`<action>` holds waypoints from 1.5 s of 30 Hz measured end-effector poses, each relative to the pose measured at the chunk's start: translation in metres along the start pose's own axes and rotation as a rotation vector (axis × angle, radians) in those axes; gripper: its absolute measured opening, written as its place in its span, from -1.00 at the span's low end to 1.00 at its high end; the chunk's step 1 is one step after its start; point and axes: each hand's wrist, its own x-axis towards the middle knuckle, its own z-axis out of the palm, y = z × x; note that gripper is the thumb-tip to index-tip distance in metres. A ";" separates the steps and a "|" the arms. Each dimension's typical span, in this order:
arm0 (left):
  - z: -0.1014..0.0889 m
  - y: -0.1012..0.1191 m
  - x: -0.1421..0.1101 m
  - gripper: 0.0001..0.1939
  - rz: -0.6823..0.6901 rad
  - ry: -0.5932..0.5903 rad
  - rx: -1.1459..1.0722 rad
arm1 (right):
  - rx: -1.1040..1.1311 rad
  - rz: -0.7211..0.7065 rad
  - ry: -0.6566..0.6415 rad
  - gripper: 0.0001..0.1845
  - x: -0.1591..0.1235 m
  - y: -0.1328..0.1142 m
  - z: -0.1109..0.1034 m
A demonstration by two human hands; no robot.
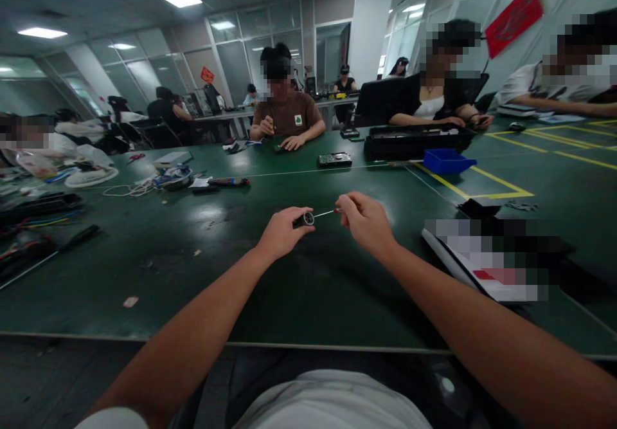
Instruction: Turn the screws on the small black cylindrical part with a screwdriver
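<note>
My left hand [284, 233] is closed around a small dark cylindrical part [306, 219] with a pale ring at its round end, which faces right. In my right hand [365, 220] is a screwdriver [324, 213] with a thin metal shaft and a reddish handle mostly hidden by my fingers. The shaft points left, its tip at or very near the round end of the part; whether they touch I cannot tell. Both hands are held above the green table [308, 307], near its middle.
A document [482, 268] lies by my right forearm. Farther off are a blue bin [447, 161], a long black case [417, 141] and a hard drive [334, 159]. Cables and tools [176, 177] clutter the left. A person [289, 117] works across the table.
</note>
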 end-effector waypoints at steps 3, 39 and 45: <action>-0.001 0.002 -0.001 -0.59 0.001 0.008 0.002 | -0.094 -0.020 0.023 -0.58 -0.001 -0.002 0.000; -0.003 0.003 0.001 -0.55 0.056 -0.020 0.019 | 0.518 0.219 0.177 -0.77 0.008 0.012 0.011; -0.003 0.003 0.001 -0.55 0.074 -0.047 0.029 | 0.301 0.075 0.108 -0.74 0.003 0.004 0.007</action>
